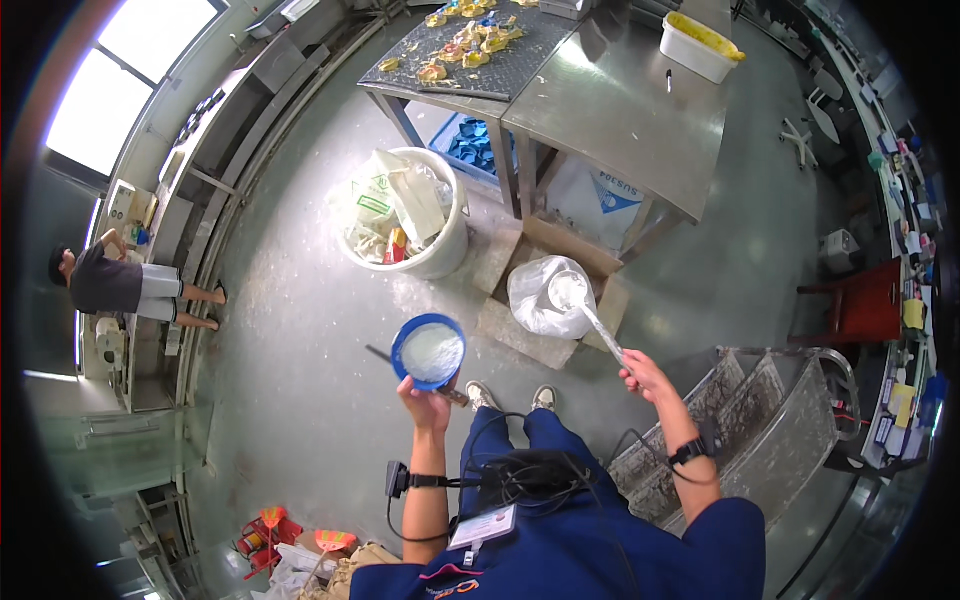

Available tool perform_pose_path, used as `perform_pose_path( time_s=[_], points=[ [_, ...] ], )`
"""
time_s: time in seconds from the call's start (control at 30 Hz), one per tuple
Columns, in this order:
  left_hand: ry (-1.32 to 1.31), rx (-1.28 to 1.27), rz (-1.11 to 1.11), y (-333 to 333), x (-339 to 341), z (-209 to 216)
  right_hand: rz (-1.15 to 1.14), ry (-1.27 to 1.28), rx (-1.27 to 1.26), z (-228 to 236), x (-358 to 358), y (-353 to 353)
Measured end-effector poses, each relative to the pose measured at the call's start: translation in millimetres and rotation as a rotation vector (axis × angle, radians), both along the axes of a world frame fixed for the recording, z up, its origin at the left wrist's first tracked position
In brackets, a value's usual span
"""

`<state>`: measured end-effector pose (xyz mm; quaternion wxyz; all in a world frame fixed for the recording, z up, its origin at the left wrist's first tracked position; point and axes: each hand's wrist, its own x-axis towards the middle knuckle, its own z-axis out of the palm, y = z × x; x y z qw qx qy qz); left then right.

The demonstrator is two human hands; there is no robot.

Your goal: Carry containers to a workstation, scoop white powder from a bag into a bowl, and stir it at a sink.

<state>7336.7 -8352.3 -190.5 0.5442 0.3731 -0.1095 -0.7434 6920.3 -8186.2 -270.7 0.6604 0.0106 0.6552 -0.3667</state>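
My left hand (427, 403) is closed on a blue bowl (402, 335), holding it up in front of me. White powder (433, 353) fills much of the bowl. A dark flat blade (378, 354) sticks out from behind the bowl on the left, and a brown handle end (456, 397) shows by my fingers; whether they are one tool is hidden. With my right hand (645, 376) I grip the long whitish handle of a ladle (603, 330). Its powder-coated head is at the mouth of a clear plastic bag (530, 305), which sits in an open cardboard box (515, 352).
A white bin (450, 240) of waste stands ahead. Beyond are a metal table (620, 110), a white tub (697, 55) and a blue crate (440, 140). Metal steps (740, 415) stand close on my right. Another person (110, 275) is by the left-hand counter.
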Motion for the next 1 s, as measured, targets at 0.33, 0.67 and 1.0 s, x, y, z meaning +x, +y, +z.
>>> perform_pose_path(
  time_s=[0.33, 0.67, 1.0],
  points=[
    [0.023, 0.077, -0.247, -58, -90, -85, -0.008, 0.117, -0.236, 240, 31, 64],
    [0.127, 0.07, -0.377, -92, -181, -76, 0.216, 0.574, -0.381, 279, 70, 78],
    [0.141, 0.03, -0.38, -96, -193, -25, 0.324, 1.006, -0.458, 264, 91, 105]
  ],
)
